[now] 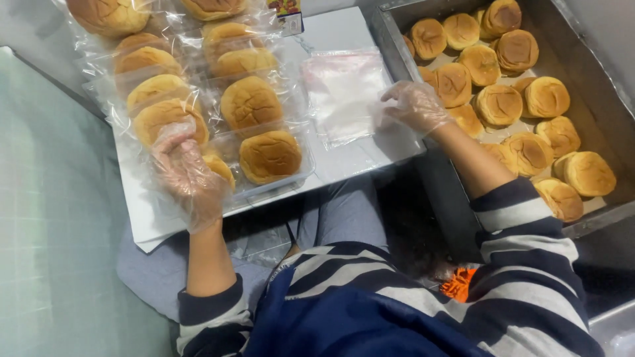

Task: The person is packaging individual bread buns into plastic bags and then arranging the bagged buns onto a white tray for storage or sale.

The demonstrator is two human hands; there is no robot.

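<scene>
The stack of clear bags (340, 92) lies flat on the white table (370, 155). Your right hand (413, 106) pinches its edge; they look thin, light and slippery. Your left hand (188, 175) grips a soft bagged bun (215, 165), so hold it gently.

Your left hand (187, 173) sits on a bagged bun (215, 166), w/ more bagged buns (250, 102) behind & right of it. Your right hand (415, 106) rests on the empty bags (340, 92). The tray (598, 109) of loose buns (499, 104) is just right of that hand.
</scene>
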